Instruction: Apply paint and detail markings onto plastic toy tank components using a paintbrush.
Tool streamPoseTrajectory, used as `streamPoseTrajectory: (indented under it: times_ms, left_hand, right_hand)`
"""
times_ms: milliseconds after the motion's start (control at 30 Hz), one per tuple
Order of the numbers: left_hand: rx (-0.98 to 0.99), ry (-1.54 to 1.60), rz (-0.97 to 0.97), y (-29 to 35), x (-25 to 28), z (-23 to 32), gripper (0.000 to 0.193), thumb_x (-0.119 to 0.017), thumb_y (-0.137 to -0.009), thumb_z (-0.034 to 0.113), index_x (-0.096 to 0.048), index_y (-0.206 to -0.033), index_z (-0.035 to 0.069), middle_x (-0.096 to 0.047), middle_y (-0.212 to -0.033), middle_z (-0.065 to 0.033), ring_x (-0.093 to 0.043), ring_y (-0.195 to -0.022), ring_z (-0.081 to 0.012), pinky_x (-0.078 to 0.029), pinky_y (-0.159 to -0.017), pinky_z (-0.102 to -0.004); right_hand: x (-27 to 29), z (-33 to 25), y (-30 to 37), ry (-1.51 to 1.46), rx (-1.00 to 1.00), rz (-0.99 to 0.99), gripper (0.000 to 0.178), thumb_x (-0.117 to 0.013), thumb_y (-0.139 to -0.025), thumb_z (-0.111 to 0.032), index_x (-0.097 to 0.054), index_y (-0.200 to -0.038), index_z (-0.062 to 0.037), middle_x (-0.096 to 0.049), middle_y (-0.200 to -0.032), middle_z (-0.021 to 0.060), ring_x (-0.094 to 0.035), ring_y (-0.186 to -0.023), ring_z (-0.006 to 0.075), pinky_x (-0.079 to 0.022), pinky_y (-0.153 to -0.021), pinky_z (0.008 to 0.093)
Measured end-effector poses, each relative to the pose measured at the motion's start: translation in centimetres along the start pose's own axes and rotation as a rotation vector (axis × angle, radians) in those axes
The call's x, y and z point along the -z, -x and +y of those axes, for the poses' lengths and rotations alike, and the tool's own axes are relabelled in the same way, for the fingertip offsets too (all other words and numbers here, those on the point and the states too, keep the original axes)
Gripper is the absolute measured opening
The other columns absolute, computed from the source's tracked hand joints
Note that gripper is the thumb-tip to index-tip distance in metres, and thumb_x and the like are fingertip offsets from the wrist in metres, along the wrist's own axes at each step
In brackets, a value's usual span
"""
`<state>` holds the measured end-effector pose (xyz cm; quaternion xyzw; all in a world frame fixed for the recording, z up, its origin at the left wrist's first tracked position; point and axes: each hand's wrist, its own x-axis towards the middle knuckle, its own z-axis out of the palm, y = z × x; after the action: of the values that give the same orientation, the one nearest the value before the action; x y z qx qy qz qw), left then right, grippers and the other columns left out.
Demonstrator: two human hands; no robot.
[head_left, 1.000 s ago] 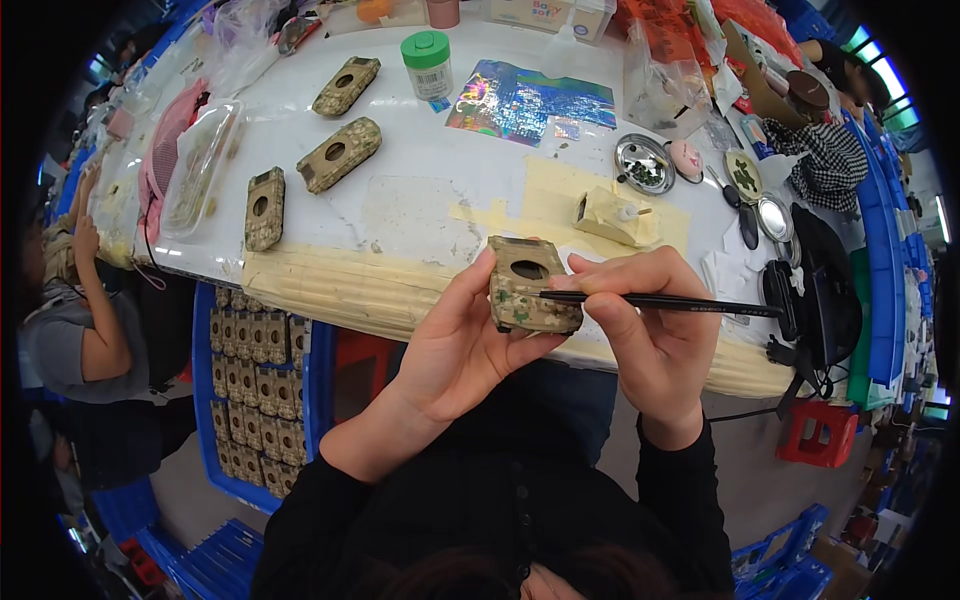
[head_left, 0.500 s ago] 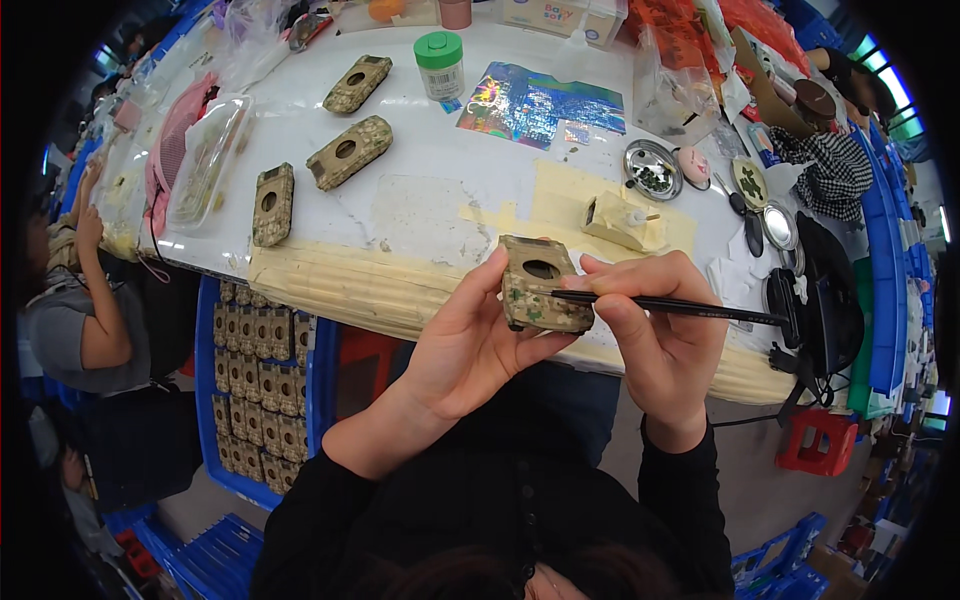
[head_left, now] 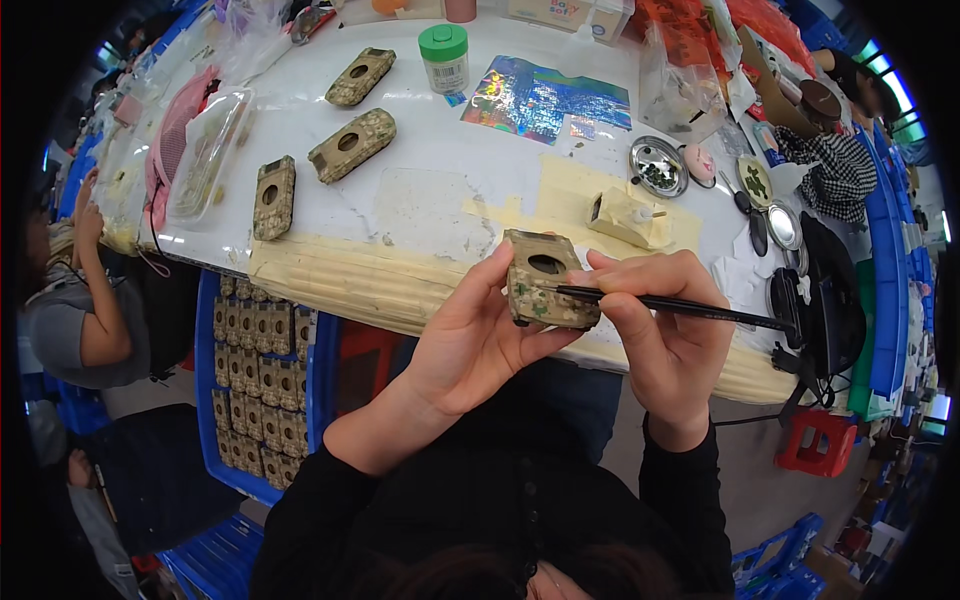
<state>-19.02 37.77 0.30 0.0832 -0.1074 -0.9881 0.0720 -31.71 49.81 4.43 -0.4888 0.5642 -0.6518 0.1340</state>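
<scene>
My left hand (head_left: 478, 336) grips a small camouflage-painted model hull (head_left: 545, 279) with a round hole in its top, held just above the table's near edge. My right hand (head_left: 668, 335) pinches a thin black paintbrush (head_left: 672, 304), its tip touching the side of the hull. The brush handle points to the right. Both sleeves are black.
Three more camouflage hulls (head_left: 351, 144) lie on the white table (head_left: 430, 205), with a green-capped jar (head_left: 444, 57), a holographic sheet (head_left: 540, 98), an unpainted cream hull (head_left: 630, 217) and small metal dishes (head_left: 658, 167). A blue crate (head_left: 262, 380) of painted hulls stands below left. Another person (head_left: 85, 300) sits at the left.
The hull and both hands have stayed almost in place; the brush tip has shifted slightly along the hull's side.
</scene>
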Motion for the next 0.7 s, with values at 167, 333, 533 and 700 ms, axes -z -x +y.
streamPoseTrajectory:
  times_ms: [167,333,533,700]
  left_hand:
    - [-0.007,0.004,0.019,-0.02,-0.13,0.02,0.045,-0.035,-0.101,0.037,-0.043,-0.129,0.002,-0.057,-0.120,-0.0136,-0.062,-0.106,-0.0236,-0.056,-0.089,-0.0386]
    - [-0.018,0.014,0.075,-0.11,-0.46,-0.14,0.047,-0.034,-0.101,0.036,-0.041,-0.131,0.001,-0.058,-0.118,-0.0144,-0.064,-0.101,-0.0240,-0.060,-0.082,-0.0372]
    - [0.000,0.002,-0.012,-0.07,0.19,0.03,0.045,-0.035,-0.102,0.038,-0.044,-0.129,0.003,-0.057,-0.120,-0.0129,-0.060,-0.108,-0.0233,-0.053,-0.092,-0.0390]
    - [-0.008,0.001,0.024,-0.06,0.03,-0.02,0.045,-0.035,-0.102,0.037,-0.044,-0.129,0.003,-0.057,-0.119,-0.0131,-0.062,-0.106,-0.0234,-0.056,-0.088,-0.0384]
  right_hand:
    - [-0.07,-0.02,0.01,-0.005,-0.004,0.004,0.009,-0.068,-0.082,-0.001,-0.066,-0.091,0.0024,-0.069,-0.087,0.0096,-0.066,-0.080,0.0175,-0.051,-0.090,0.0386]
    - [-0.20,0.01,0.01,-0.005,-0.010,0.020,0.010,-0.068,-0.082,-0.001,-0.066,-0.091,0.0026,-0.069,-0.087,0.0097,-0.066,-0.080,0.0172,-0.051,-0.090,0.0378]
    - [-0.23,0.02,-0.03,0.010,-0.006,0.015,0.010,-0.068,-0.082,-0.001,-0.066,-0.090,0.0027,-0.068,-0.086,0.0094,-0.066,-0.079,0.0170,-0.051,-0.090,0.0378]
    - [-0.21,0.01,-0.06,0.028,0.002,0.007,0.010,-0.068,-0.082,-0.001,-0.066,-0.090,0.0029,-0.068,-0.086,0.0093,-0.066,-0.079,0.0171,-0.051,-0.090,0.0383]
